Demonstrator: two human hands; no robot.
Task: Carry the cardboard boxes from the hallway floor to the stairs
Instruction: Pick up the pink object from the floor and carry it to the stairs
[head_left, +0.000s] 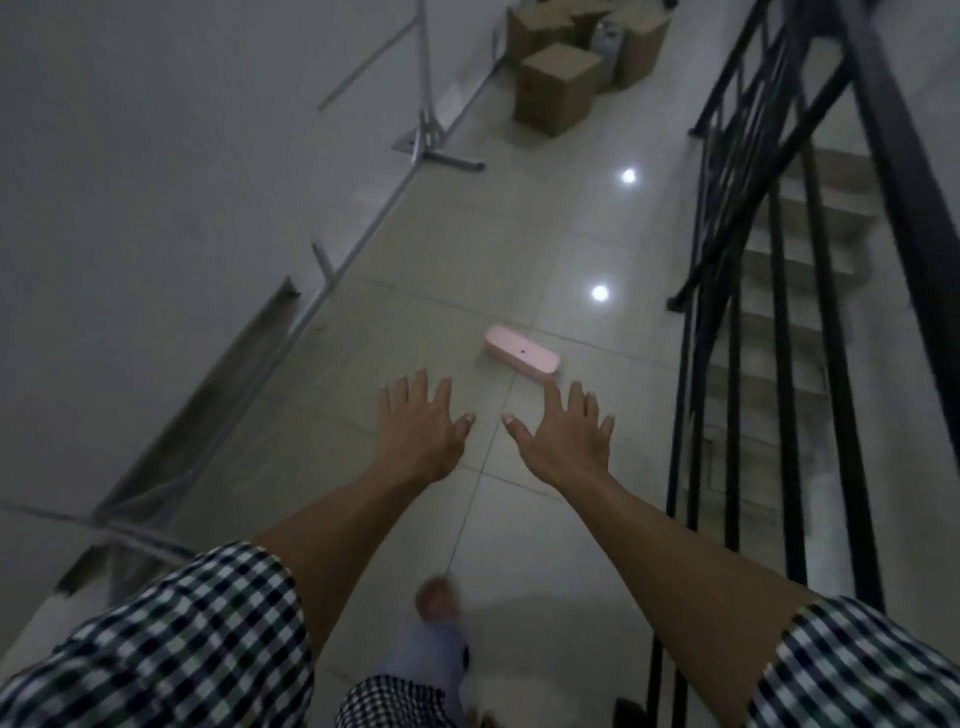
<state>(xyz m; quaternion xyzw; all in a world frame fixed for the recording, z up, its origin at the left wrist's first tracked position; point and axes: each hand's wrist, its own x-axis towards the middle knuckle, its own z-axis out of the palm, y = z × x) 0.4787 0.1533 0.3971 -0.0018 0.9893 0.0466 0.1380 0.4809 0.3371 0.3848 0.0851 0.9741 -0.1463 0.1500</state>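
The person wears short checked sleeves (171, 639) in dark and white above both bare forearms, finer-checked shorts (389, 701) below them, and a pale slipper (431, 649) beside the shorts.

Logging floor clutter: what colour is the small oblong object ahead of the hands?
Pale pink, with one dark dot; head view.

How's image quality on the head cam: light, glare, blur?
Head view: dim overall, colours muted; two bright glare spots on the glossy floor tiles; foot smeared by motion; far boxes soft; wide-angle bends the black railing and wall rails; both hands fairly sharp, open, empty.
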